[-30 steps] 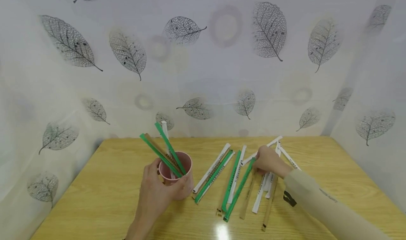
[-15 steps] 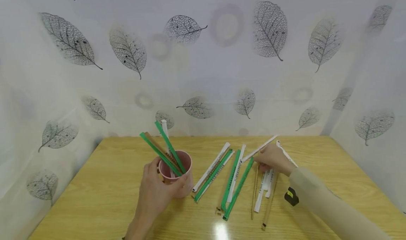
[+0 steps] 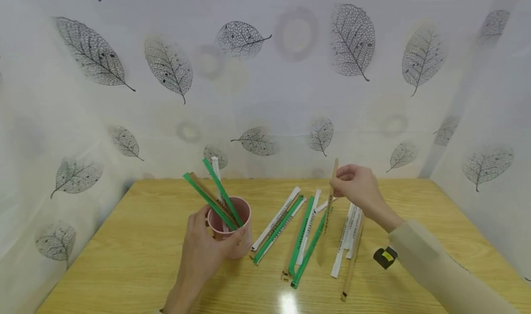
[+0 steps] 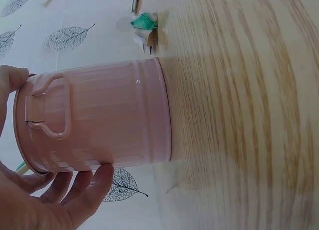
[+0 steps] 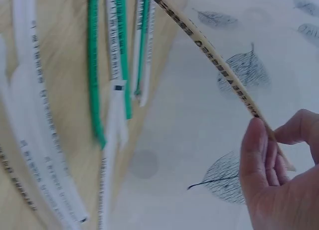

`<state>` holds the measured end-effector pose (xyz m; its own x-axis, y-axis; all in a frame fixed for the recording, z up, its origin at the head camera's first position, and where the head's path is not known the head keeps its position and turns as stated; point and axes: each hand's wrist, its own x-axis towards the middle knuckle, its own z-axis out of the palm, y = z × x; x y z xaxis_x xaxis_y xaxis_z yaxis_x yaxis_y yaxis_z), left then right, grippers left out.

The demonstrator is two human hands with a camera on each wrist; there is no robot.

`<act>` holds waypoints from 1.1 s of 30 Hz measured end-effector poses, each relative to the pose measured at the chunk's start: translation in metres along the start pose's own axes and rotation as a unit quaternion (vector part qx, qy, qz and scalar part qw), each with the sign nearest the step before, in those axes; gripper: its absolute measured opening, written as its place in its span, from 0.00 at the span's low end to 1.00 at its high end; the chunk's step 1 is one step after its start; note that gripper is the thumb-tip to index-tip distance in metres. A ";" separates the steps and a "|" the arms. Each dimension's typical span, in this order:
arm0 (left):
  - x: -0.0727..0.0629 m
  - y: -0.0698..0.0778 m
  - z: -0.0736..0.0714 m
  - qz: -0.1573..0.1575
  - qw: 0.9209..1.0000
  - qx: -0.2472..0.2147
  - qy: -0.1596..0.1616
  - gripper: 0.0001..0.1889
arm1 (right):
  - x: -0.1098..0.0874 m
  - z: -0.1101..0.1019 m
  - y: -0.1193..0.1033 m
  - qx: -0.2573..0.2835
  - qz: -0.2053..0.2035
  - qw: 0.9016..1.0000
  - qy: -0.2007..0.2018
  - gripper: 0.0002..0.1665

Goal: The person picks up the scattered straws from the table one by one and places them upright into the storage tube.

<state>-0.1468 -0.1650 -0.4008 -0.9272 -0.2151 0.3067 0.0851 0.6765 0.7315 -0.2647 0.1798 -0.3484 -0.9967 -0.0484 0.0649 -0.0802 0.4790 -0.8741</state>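
Brown stick (image 3: 330,203) has left the table (image 3: 103,245), pinched by the right hand (image 3: 360,188), while the left hand (image 3: 205,247) grips the cup (image 3: 244,242).

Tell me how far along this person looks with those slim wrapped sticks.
Done: several green, brown and white wrapped sticks lean in the pink cylindrical cup, which the left hand grips.
In hand: the right hand pinches one slim, printed brown stick above the yellowish wooden table.
Remaining: more loose green, white and brown sticks lie on the table than lean in the cup, so it seems under halfway.
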 end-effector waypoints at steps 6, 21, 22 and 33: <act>0.000 -0.001 0.000 0.000 1.000 0.000 0.000 0.50 | -0.005 0.009 -0.032 0.014 -0.146 0.988 0.044 0.13; -0.001 0.000 0.000 -0.001 1.000 0.000 0.004 0.50 | -0.003 0.055 -0.111 0.187 -0.342 0.918 0.070 0.12; -0.001 0.000 0.000 -0.001 1.000 0.000 0.004 0.50 | -0.003 0.058 -0.115 0.196 -0.350 0.913 0.071 0.12; 0.000 0.000 0.000 0.001 1.000 -0.004 -0.004 0.50 | -0.001 0.089 -0.128 0.213 -0.357 0.908 0.044 0.11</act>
<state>-0.1466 -0.1649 -0.4007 -0.9297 -0.2083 0.3038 0.0902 0.6710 0.7360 -0.2529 0.0404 -0.2798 -0.6907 -0.1346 0.7105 -0.7138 -0.0303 -0.6997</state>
